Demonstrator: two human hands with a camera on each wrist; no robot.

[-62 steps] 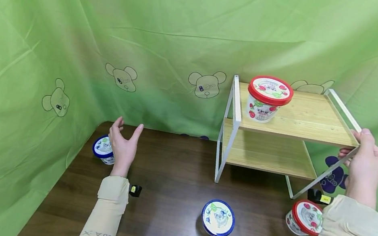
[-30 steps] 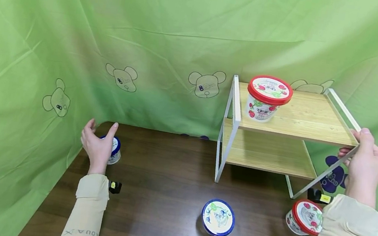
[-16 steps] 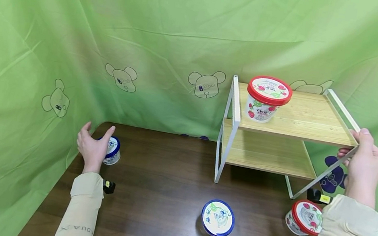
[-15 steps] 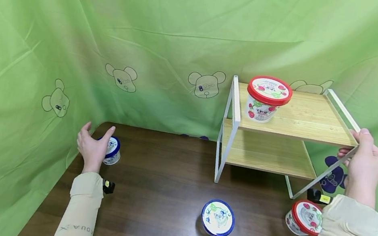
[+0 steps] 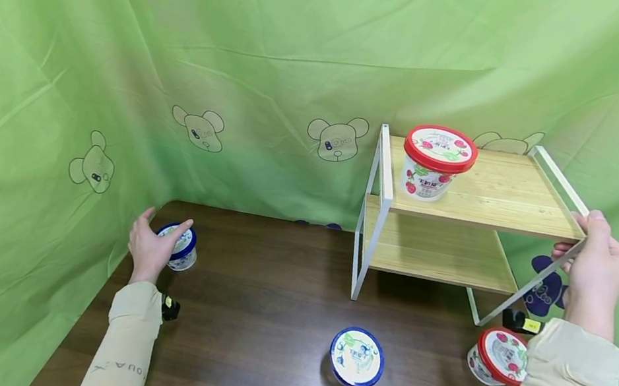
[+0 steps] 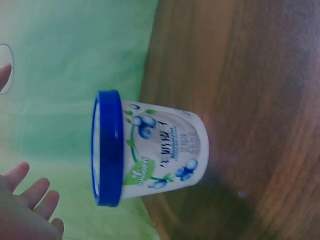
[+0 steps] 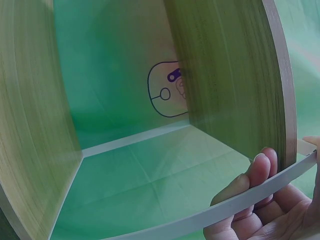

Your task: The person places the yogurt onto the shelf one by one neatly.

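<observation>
My left hand (image 5: 148,251) is spread beside a blue-lidded blueberry tub (image 5: 183,259) at the table's far left corner. In the left wrist view, the tub (image 6: 162,150) stands upright while the fingers (image 6: 35,200) stay apart from it, just beyond its lid. My right hand (image 5: 602,277) grips the front right corner of a two-tier shelf (image 5: 502,188). The right wrist view has its fingers (image 7: 260,172) curled round the white metal frame (image 7: 200,215) by the upper board. A red-lidded strawberry tub (image 5: 436,165) sits on the shelf's top tier, to the left.
Another blue-lidded tub (image 5: 357,358) stands on the brown table (image 5: 254,325) in front of the shelf. A second red-lidded tub (image 5: 498,356) stands by the shelf's front right foot, partly behind the right sleeve. Green printed cloth (image 5: 273,114) hangs at the back and sides.
My left hand has moved left, then lowered toward the far-left blue-lidded tub, uncovering more of its lid. The right hand keeps its hold on the shelf frame.
</observation>
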